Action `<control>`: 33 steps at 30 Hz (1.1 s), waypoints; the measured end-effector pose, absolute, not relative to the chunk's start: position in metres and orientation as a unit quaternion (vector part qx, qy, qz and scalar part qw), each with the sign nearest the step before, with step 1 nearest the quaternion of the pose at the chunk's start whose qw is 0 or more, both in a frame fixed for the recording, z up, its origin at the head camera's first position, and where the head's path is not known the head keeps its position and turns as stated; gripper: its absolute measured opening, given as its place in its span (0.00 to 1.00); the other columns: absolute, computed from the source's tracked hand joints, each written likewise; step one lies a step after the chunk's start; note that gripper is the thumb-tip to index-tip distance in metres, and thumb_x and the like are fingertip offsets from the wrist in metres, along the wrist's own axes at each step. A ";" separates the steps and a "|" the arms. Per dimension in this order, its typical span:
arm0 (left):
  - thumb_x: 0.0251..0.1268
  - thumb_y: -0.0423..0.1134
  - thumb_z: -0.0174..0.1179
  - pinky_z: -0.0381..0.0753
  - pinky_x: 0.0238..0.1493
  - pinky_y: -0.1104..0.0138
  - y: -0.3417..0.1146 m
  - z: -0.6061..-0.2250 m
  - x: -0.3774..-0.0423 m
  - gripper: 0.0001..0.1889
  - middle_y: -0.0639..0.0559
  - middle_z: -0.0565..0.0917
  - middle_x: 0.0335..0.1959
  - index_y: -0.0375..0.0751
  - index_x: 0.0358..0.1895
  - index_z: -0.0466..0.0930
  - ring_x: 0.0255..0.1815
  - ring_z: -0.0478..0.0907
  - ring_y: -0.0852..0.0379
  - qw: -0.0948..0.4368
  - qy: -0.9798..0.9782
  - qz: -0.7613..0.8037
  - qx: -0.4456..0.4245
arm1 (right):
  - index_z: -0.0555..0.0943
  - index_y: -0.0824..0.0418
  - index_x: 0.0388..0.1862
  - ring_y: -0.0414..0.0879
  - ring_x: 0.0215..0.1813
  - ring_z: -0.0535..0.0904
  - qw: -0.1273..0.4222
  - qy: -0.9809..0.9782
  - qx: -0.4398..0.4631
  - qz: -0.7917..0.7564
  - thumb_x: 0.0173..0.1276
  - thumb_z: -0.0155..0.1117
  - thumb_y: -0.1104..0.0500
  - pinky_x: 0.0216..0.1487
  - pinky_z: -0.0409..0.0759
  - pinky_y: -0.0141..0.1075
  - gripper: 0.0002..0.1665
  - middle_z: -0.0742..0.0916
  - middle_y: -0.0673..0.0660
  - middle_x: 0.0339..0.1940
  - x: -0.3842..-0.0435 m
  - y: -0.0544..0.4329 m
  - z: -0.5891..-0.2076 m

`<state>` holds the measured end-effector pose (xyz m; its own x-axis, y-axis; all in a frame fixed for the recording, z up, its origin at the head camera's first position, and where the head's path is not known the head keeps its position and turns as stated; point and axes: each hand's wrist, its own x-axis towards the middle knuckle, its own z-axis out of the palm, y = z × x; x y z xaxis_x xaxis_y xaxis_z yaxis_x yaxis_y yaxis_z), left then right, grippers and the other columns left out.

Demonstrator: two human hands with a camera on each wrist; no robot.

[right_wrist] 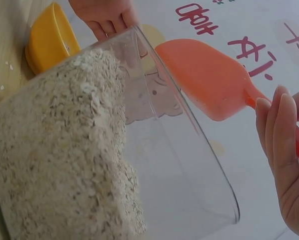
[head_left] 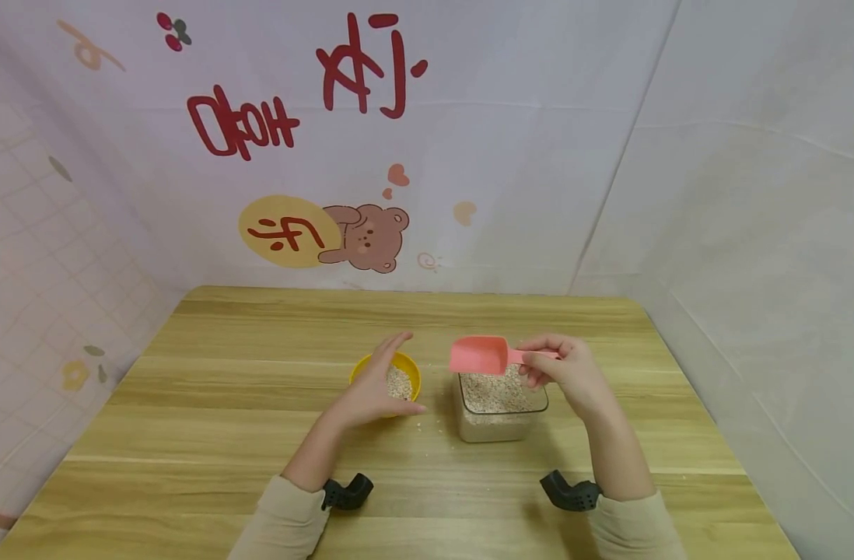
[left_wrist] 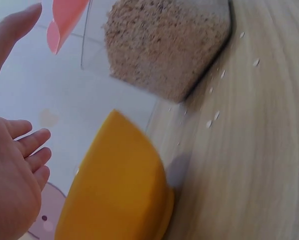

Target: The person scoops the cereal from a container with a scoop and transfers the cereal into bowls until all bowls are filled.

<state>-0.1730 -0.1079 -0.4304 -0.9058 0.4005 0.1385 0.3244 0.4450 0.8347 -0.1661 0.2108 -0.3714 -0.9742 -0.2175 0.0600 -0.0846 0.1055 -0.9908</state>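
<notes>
In the head view my right hand (head_left: 563, 369) grips the handle of a pink scoop (head_left: 479, 355), which hangs over the far left part of a clear square container (head_left: 493, 430). Rolled oats (right_wrist: 54, 145) fill much of that container, below its rim. My left hand (head_left: 374, 389) is spread above a yellow bowl (head_left: 416, 373) with thumb and fingers apart, holding nothing. Some oats (head_left: 398, 383) lie in the bowl, partly hidden by the hand. The left wrist view shows the bowl's outer side (left_wrist: 119, 185) below the open palm.
Loose oat flakes (left_wrist: 209, 123) are scattered on the wooden table (head_left: 224, 389) between bowl and container. A printed white cloth (head_left: 511, 155) hangs behind the table, with more cloth at both sides. Each wrist wears a black mount (head_left: 570, 494).
</notes>
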 end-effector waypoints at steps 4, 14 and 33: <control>0.38 0.49 0.79 0.55 0.67 0.45 -0.099 -0.430 -0.171 0.60 0.48 0.49 0.76 0.58 0.76 0.48 0.73 0.49 0.49 0.044 0.848 0.478 0.223 | 0.78 0.79 0.45 0.43 0.21 0.79 0.048 0.749 -0.100 -0.653 0.66 0.62 0.68 0.25 0.81 0.34 0.14 0.85 0.62 0.24 -0.164 0.217 -0.372; 0.39 0.50 0.79 0.54 0.67 0.44 -0.076 -0.432 -0.164 0.60 0.50 0.46 0.76 0.56 0.76 0.47 0.74 0.46 0.48 0.058 0.840 0.484 0.236 | 0.77 0.81 0.47 0.44 0.21 0.80 0.053 0.759 -0.091 -0.643 0.68 0.61 0.66 0.26 0.82 0.37 0.17 0.85 0.60 0.24 -0.159 0.231 -0.380; 0.37 0.59 0.77 0.55 0.67 0.44 -0.046 -0.436 -0.162 0.63 0.50 0.46 0.77 0.56 0.77 0.44 0.75 0.46 0.48 0.065 0.846 0.473 0.236 | 0.77 0.80 0.46 0.47 0.22 0.80 0.060 0.798 -0.096 -0.592 0.67 0.61 0.66 0.27 0.83 0.40 0.15 0.84 0.70 0.29 -0.155 0.256 -0.382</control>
<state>-0.1624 -0.0464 -0.4364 -0.8804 0.4606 0.1126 0.3370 0.4407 0.8320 -0.1549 0.2557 -0.3822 -0.9744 -0.2241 0.0189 -0.0829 0.2798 -0.9565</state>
